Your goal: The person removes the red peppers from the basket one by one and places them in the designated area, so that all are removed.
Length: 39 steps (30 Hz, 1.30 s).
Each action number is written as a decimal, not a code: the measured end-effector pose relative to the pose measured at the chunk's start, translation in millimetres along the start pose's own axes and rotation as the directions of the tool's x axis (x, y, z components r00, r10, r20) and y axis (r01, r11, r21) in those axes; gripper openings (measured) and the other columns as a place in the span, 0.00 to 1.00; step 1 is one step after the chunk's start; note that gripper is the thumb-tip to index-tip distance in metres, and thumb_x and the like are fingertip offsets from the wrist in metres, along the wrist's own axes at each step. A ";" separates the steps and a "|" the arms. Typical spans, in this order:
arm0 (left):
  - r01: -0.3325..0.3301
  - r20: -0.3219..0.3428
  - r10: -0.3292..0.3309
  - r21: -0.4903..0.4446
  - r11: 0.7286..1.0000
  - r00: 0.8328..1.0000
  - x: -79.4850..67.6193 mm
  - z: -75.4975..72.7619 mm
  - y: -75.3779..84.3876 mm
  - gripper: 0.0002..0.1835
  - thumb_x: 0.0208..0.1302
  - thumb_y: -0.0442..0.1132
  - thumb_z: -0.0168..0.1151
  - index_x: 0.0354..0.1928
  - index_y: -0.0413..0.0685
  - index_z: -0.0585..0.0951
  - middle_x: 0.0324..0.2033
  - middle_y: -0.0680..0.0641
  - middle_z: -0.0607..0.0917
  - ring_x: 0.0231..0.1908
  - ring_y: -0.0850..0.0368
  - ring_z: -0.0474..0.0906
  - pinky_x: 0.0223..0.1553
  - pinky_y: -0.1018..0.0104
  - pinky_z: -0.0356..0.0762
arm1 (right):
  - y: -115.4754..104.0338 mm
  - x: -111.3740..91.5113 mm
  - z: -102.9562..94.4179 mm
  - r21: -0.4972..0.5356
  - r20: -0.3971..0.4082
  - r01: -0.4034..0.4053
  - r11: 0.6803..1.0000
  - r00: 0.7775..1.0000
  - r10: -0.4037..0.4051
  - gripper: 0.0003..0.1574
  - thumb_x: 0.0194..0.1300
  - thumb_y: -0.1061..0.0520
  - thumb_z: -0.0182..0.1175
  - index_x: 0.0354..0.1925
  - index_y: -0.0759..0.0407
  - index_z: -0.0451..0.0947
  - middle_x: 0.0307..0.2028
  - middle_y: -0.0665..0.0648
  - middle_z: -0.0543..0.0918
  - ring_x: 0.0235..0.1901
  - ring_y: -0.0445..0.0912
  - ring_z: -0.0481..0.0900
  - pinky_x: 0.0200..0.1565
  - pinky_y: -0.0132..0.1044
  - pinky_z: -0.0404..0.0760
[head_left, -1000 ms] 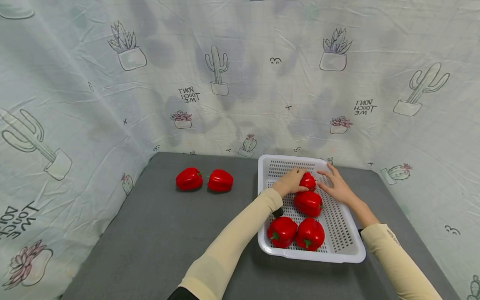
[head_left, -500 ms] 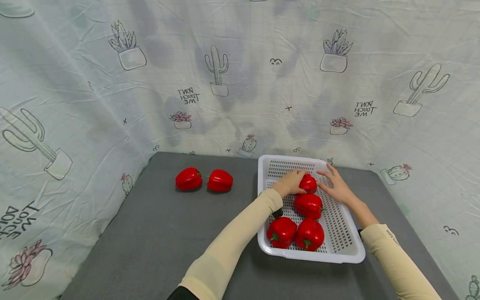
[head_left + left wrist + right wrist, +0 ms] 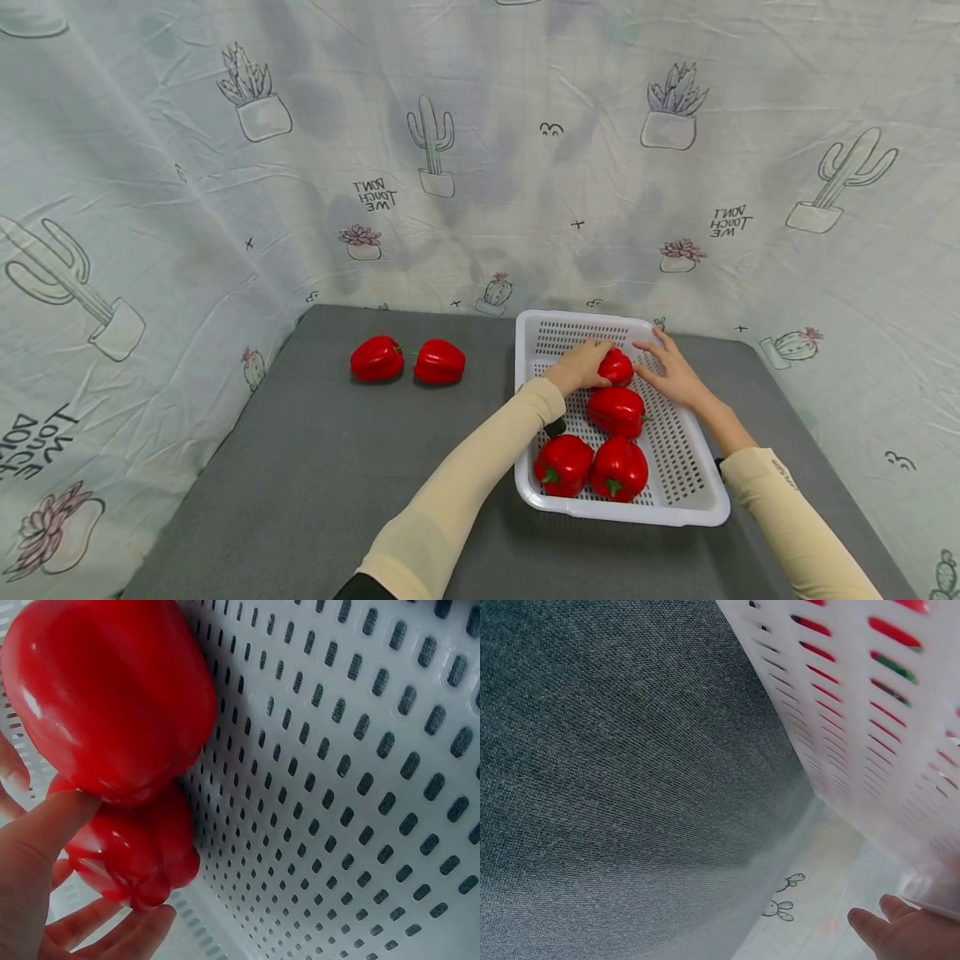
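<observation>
Inside a white perforated plastic basket [image 3: 678, 454], my left hand [image 3: 581, 364] grips a red bell pepper [image 3: 617, 367] near the back. In the left wrist view its thumb and curled fingers lie around that pepper, partly hiding it. Touching the gripped pepper in front is another bell pepper [image 3: 615, 411], lying on its side. My right hand [image 3: 671, 375] reaches over the basket's right rim with fingers spread, beside the back pepper, holding nothing. Two more bell peppers, one on the left [image 3: 564, 465] and one on the right [image 3: 619, 468], sit at the basket's front with green stems facing me.
Two red bell peppers, a left one [image 3: 377, 359] and a right one [image 3: 440, 362], lie on the grey tabletop [image 3: 315, 475] left of the basket. A cactus-print curtain [image 3: 495, 167] hangs behind the table and along its sides.
The gripped pepper and the one in front of it have shifted very slightly toward the front. Both hands stay nearly where they were.
</observation>
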<state>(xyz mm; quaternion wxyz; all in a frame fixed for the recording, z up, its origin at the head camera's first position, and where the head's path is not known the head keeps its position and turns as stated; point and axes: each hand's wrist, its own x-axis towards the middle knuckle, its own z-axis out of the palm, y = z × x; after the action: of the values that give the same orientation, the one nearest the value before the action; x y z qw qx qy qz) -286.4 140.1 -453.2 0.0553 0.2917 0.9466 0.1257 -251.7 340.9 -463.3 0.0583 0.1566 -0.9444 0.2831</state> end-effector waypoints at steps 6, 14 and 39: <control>-0.010 -0.033 0.011 0.018 1.000 0.999 0.2 -4.6 1.4 0.36 0.56 0.51 0.65 0.66 0.56 0.64 0.55 0.50 0.72 0.51 0.59 0.73 0.53 0.70 0.71 | 0.9 0.4 0.4 0.002 -0.010 -0.001 1.000 1.000 0.001 0.32 0.65 0.52 0.56 0.62 0.65 0.64 0.69 0.71 0.42 0.63 0.72 0.51 0.56 0.68 0.58; -0.027 -0.069 0.029 0.018 0.999 0.997 -1.2 -15.9 1.1 0.34 0.55 0.51 0.66 0.64 0.55 0.66 0.53 0.50 0.74 0.50 0.59 0.74 0.50 0.71 0.73 | 1.1 1.3 -1.3 -0.013 -0.014 0.017 1.000 1.000 -0.017 0.31 0.64 0.54 0.56 0.62 0.66 0.64 0.69 0.72 0.43 0.63 0.73 0.51 0.56 0.70 0.55; -0.098 -0.128 0.093 -0.034 0.995 0.987 -23.9 -49.2 -8.7 0.32 0.56 0.50 0.65 0.63 0.55 0.67 0.53 0.48 0.74 0.47 0.58 0.75 0.50 0.69 0.75 | -3.3 -0.7 -0.5 -0.006 0.000 -0.006 1.000 1.000 0.006 0.32 0.64 0.53 0.56 0.62 0.66 0.63 0.69 0.72 0.42 0.64 0.72 0.50 0.57 0.70 0.54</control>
<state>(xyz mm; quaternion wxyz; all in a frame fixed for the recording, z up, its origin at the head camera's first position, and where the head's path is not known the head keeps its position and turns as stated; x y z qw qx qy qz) -280.1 109.6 -407.4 -0.0050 0.3269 0.9304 0.1656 -250.0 338.8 -461.4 0.0579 0.1536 -0.9458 0.2803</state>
